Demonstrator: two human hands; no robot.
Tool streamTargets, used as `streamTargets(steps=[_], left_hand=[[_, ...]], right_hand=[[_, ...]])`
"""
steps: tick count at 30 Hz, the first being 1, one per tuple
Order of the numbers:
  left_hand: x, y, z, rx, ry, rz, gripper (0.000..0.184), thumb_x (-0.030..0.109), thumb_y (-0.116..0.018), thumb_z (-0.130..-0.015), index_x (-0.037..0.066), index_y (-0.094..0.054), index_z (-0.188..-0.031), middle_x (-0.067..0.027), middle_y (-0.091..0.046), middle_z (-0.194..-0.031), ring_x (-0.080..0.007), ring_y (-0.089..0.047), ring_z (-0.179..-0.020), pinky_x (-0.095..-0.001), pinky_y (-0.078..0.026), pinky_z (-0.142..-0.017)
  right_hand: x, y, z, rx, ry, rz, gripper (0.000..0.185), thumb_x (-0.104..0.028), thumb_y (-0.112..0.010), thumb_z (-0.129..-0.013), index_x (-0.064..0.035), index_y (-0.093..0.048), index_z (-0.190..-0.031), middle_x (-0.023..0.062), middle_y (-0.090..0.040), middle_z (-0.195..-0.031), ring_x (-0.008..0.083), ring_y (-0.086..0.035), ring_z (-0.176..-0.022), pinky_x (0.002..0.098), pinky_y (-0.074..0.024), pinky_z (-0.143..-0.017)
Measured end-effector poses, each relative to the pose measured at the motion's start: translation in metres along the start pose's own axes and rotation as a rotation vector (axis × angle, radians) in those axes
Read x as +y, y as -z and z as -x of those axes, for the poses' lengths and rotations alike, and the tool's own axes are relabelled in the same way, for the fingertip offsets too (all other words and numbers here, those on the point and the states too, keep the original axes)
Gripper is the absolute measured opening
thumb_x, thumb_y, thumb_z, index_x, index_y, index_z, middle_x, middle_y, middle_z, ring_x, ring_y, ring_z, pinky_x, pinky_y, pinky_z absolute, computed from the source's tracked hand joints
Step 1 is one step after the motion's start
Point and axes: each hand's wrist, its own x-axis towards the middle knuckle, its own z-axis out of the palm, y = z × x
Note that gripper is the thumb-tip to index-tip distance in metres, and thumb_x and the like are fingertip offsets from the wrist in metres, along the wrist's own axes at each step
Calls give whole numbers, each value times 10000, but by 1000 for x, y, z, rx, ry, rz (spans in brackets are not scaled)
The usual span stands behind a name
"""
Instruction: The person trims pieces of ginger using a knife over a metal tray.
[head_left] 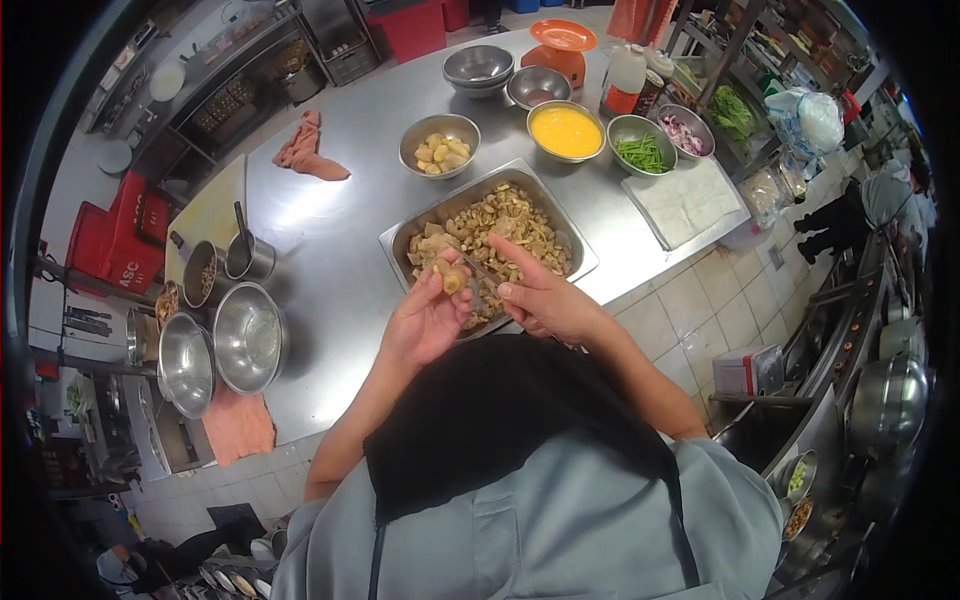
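Over the near side of a steel tray [588,262], my left hand [418,318] grips a rounded yellow-brown piece of food [453,281] between thumb and fingers. My right hand [552,300] is closed around a small knife [487,269], index finger stretched along it. The blade points left toward the held piece; whether it touches cannot be made out. Under both hands, the tray holds many small cut pieces [503,215] and some larger pale lumps [432,243] at its left. Behind the tray stands a steel bowl [408,160] with larger yellowish chunks [442,153].
Along the back are stacked bowls [478,66], an orange scale [562,50], a bowl of yellow liquid [567,132], cut greens [641,154], and chopped purple-white pieces [684,134]. A white cloth [690,205] lies right; empty bowls [248,338] and a pot [250,258] stand left.
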Motion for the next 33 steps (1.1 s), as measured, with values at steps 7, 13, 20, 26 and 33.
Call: streamTargets(steps=[7,13,20,26,33], left_hand=[[0,-12,3,38,-19,-51,437,177,-581,-1069,109,-465,-1484,-117,-619,-1334,-253,-671,-1155,-321,-568,-939],[-5,-2,1,131,-89,-44,450,152,-588,-1061,103,-462,-1490,-122,-604,-1379,-294,-650,-1206,-357,-562,-1001],[-4,-13,3,120,-29,-113,342,155,-594,-1061,92,-526,-1390,-92,-666,-1230,-277,-665,-1164,-363,-570,-987],[-5,15,0,132,-17,-23,310,170,-584,-1069,90,-537,-1364,-74,-668,-1192,-236,-674,-1103,-359,-575,-961],[-8,0,2,146,-2,-73,352,161,-584,-1068,84,-525,-1407,-83,-666,-1239,-229,-668,-1147,-365,-581,-973]], right_hand=[[7,4,-3,13,48,-6,507,-215,-549,-1084,-169,-381,-1560,-21,-479,-781,74,-394,-592,241,-325,-503],[17,-3,-6,85,132,227,438,-250,-557,-1082,-138,-445,-1490,-18,-524,-814,74,-461,-672,249,-396,-577],[16,-5,-8,170,106,193,205,-246,-545,-1100,-91,-564,-1234,-48,-483,-799,49,-407,-627,222,-341,-538],[19,-8,-13,188,240,350,299,-220,-578,-1065,-47,-569,-1309,34,-631,-930,112,-575,-814,295,-492,-729],[33,-14,-20,158,311,514,433,-221,-591,-1059,-24,-457,-1420,108,-672,-996,165,-615,-881,331,-500,-779]])
